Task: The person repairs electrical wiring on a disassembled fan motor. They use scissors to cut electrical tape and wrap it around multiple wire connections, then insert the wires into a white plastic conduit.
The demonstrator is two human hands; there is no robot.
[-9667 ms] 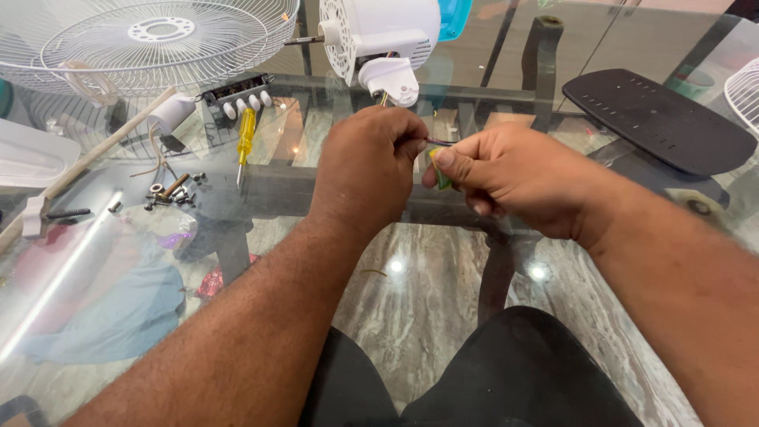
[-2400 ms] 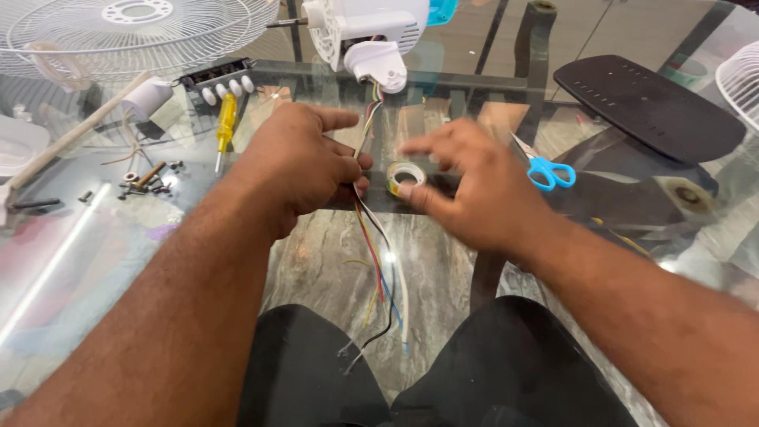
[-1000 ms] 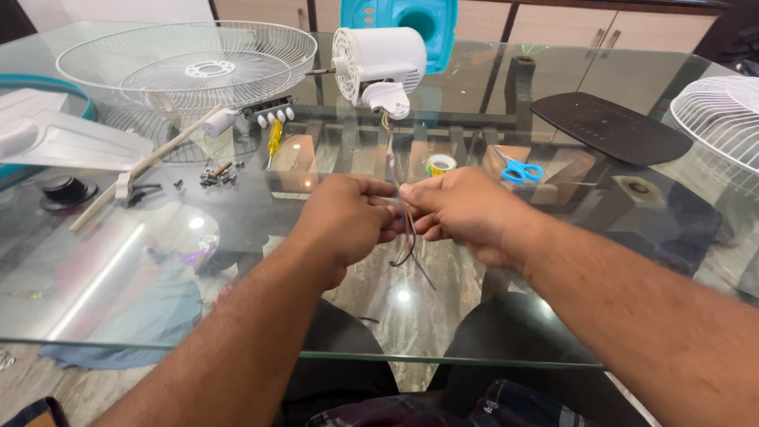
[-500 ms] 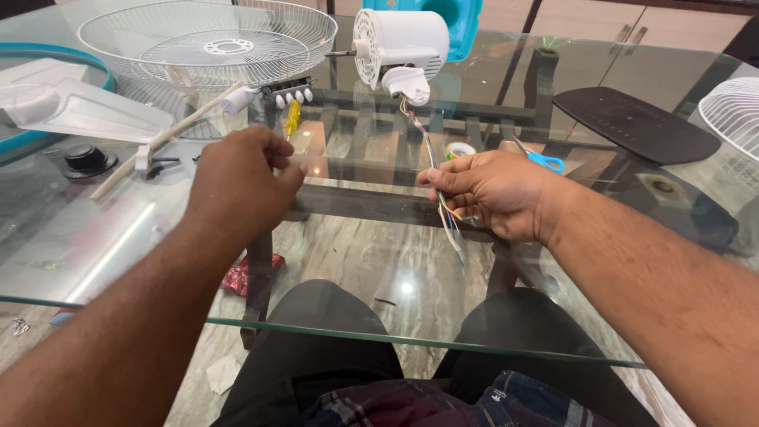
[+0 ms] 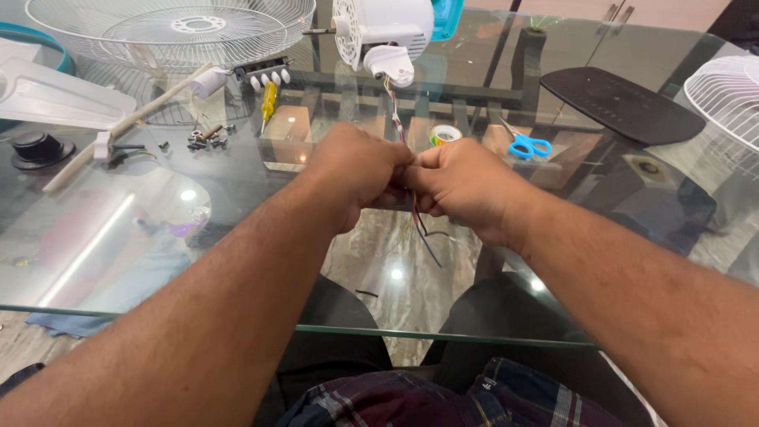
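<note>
Nearest in frame, low centre, my forearms run up from the bottom corners and meet just above the middle. My left hand (image 5: 356, 170) is curled nearly closed, fingers folded in toward the right; my right hand (image 5: 462, 186) is closed the same way, thumb and forefinger pinched against the left's fingertips. Between them I have hold of the bundle of thin coloured wires (image 5: 419, 229), whose loose ends trail down below my knuckles over the glass table (image 5: 158, 261). Exactly what the fingertips do at the pinch I cannot tell; they hide it.

I judge the step in hand to be working the wire ends together, twisting or joining them. A next move, as I read it, calls for a steady pinch on the thin strands and slack kept in the run, so nothing pulls on the lead.

Just beyond my hands, upper centre, lie a small roll of tape (image 5: 445, 134) and blue-handled scissors (image 5: 528, 145), near each other. The wires climb from my fingers to the white fan motor housing (image 5: 383, 32) at top centre. Upper left sit a yellow screwdriver (image 5: 269, 101), loose screws (image 5: 198, 138) and a white fan guard (image 5: 170, 32). The black fan base (image 5: 621, 103) lies upper right.
</note>
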